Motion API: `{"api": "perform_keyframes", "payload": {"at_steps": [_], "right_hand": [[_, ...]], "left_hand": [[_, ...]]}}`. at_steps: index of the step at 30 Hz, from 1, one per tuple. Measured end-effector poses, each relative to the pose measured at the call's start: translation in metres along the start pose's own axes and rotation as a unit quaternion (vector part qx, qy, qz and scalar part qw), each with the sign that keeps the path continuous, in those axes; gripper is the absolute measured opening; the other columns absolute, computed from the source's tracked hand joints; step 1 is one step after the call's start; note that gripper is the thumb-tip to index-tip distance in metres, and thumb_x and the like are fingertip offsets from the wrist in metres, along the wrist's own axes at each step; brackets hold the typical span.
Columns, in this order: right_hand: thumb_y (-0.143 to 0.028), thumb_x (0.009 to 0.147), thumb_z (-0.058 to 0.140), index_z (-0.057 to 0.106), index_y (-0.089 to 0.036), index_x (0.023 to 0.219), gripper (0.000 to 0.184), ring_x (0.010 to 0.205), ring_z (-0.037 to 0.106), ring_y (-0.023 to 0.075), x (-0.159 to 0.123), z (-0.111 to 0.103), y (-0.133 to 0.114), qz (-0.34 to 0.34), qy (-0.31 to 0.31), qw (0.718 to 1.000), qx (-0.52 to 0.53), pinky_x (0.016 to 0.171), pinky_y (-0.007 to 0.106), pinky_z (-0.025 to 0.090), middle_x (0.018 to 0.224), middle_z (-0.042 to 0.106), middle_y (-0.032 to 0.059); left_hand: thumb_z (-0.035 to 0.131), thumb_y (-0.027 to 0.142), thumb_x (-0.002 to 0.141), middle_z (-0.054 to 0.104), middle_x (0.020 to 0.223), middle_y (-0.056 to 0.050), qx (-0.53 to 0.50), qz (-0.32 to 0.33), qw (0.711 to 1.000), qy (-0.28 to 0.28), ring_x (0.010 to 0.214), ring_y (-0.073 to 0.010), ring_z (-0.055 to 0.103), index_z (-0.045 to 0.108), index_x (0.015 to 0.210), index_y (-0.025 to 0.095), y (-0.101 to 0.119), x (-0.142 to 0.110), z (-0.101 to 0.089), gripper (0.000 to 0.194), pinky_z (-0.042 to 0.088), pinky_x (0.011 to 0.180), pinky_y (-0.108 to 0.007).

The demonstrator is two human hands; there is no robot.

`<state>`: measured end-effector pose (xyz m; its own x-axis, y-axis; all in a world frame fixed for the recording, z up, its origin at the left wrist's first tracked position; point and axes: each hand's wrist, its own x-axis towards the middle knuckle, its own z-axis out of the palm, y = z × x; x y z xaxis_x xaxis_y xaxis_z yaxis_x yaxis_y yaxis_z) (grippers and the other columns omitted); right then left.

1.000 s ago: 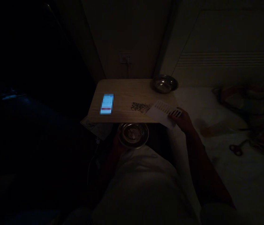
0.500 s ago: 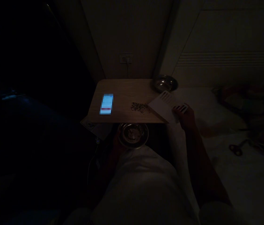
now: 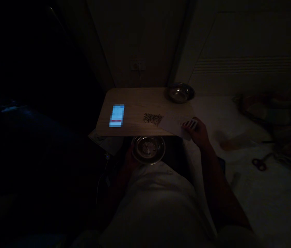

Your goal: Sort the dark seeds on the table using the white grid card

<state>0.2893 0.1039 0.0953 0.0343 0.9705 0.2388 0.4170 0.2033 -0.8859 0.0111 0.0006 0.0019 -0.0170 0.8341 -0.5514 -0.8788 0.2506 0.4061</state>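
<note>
In dim light, my right hand (image 3: pixel 196 131) grips a flat white card (image 3: pixel 172 125) with a row of slots along its end. The card lies low over the right part of a small wooden table (image 3: pixel 132 98). Its far edge meets a patch of small dark bits (image 3: pixel 152 118), perhaps seeds or grains. My left hand (image 3: pixel 133 156) holds a round metal bowl (image 3: pixel 149 162) by its left side, just below the table's front edge. Some small bits lie inside that bowl. Shadow hides most of the left fingers.
A lit phone (image 3: pixel 117 115) lies on the table's left part. A second metal bowl (image 3: pixel 181 93) stands at the back right corner. Red-handled scissors (image 3: pixel 259 164) rest on the white bedding (image 3: pixel 261 196) to the right. Behind the table is a wall socket (image 3: pixel 137 64) with a cord.
The card first moved right and tilted upward, then came back left and lower beside the dark bits. My left hand and its bowl have stayed nearly still.
</note>
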Motion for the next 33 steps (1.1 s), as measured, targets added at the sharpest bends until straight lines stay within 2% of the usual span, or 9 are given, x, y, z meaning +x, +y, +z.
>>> {"api": "perform_keyframes", "payload": {"at_steps": [3, 7, 11, 17, 23, 28, 32, 33], "right_hand": [[-0.034, 0.067, 0.066, 0.051, -0.02, 0.074, 0.022, 0.057, 0.044, 0.0112, 0.0, -0.002, 0.0, -0.014, -0.028, 0.999, -0.016, 0.053, 0.025, 0.036, 0.066, 0.052, -0.0031], [-0.036, 0.066, 0.067, 0.05, -0.02, 0.072, 0.024, 0.057, 0.043, 0.0111, -0.002, -0.003, 0.0, -0.022, -0.031, 0.999, -0.032, 0.053, 0.024, 0.036, 0.064, 0.049, -0.0036], [-0.036, 0.066, 0.067, 0.05, -0.02, 0.073, 0.025, 0.057, 0.044, 0.0109, -0.003, -0.002, -0.001, -0.014, -0.027, 0.999, -0.017, 0.053, 0.024, 0.036, 0.064, 0.051, -0.0036], [-0.037, 0.067, 0.066, 0.05, -0.02, 0.074, 0.024, 0.057, 0.045, 0.0115, -0.002, 0.001, 0.001, -0.015, -0.006, 1.0, -0.018, 0.052, 0.025, 0.037, 0.066, 0.052, -0.0028], [-0.036, 0.067, 0.066, 0.05, -0.02, 0.073, 0.024, 0.058, 0.044, 0.0112, -0.001, 0.006, -0.003, -0.033, -0.033, 0.999, -0.029, 0.053, 0.024, 0.036, 0.064, 0.049, -0.0036], [-0.035, 0.067, 0.067, 0.048, -0.02, 0.071, 0.024, 0.055, 0.042, 0.0104, -0.001, 0.008, -0.012, -0.033, -0.04, 0.998, -0.035, 0.051, 0.024, 0.034, 0.063, 0.048, -0.0044], [-0.036, 0.068, 0.066, 0.047, -0.02, 0.071, 0.025, 0.055, 0.043, 0.0106, 0.0, 0.011, -0.02, -0.039, -0.05, 0.997, -0.043, 0.05, 0.023, 0.033, 0.061, 0.047, -0.0045], [-0.036, 0.068, 0.065, 0.047, -0.02, 0.071, 0.025, 0.055, 0.043, 0.0109, 0.0, 0.012, -0.022, -0.041, -0.055, 0.997, -0.043, 0.05, 0.023, 0.033, 0.061, 0.047, -0.0044]], "left_hand": [[0.055, 0.037, 0.08, 0.067, 0.107, -0.01, 0.012, 0.01, 1.0, -0.005, 0.121, -0.0293, 0.047, 0.065, 0.104, 0.014, 0.0, -0.003, 0.001, 0.035, 0.034, 0.104, -0.047], [0.057, 0.024, 0.078, 0.068, 0.107, -0.006, 0.02, 0.043, 0.999, 0.01, 0.125, -0.0244, 0.043, 0.064, 0.106, 0.017, 0.002, -0.004, 0.001, 0.029, 0.03, 0.107, -0.038], [0.054, 0.029, 0.081, 0.068, 0.107, -0.006, 0.016, 0.028, 0.999, 0.021, 0.124, -0.0254, 0.044, 0.063, 0.11, 0.019, 0.003, -0.002, 0.0, 0.032, 0.032, 0.105, -0.043], [0.055, 0.028, 0.08, 0.066, 0.111, -0.004, 0.038, 0.07, 0.997, -0.008, 0.125, -0.0226, 0.044, 0.062, 0.11, 0.021, 0.0, -0.008, 0.002, 0.032, 0.031, 0.106, -0.04], [0.052, 0.04, 0.081, 0.066, 0.111, -0.008, 0.027, 0.018, 0.999, -0.027, 0.121, -0.0276, 0.048, 0.064, 0.106, 0.017, 0.001, -0.01, 0.009, 0.036, 0.033, 0.103, -0.047], [0.05, 0.032, 0.083, 0.07, 0.099, -0.005, 0.021, 0.031, 0.999, -0.005, 0.119, -0.0246, 0.05, 0.067, 0.098, 0.019, 0.003, -0.008, 0.011, 0.026, 0.034, 0.104, -0.042], [0.052, 0.034, 0.082, 0.068, 0.106, -0.006, -0.006, 0.002, 1.0, -0.022, 0.12, -0.0263, 0.049, 0.064, 0.107, 0.019, 0.004, -0.003, 0.006, 0.032, 0.032, 0.105, -0.046], [0.054, 0.034, 0.081, 0.069, 0.105, -0.006, -0.01, 0.013, 1.0, -0.004, 0.119, -0.0263, 0.05, 0.064, 0.107, 0.019, 0.003, -0.001, 0.004, 0.032, 0.032, 0.105, -0.045]]}}
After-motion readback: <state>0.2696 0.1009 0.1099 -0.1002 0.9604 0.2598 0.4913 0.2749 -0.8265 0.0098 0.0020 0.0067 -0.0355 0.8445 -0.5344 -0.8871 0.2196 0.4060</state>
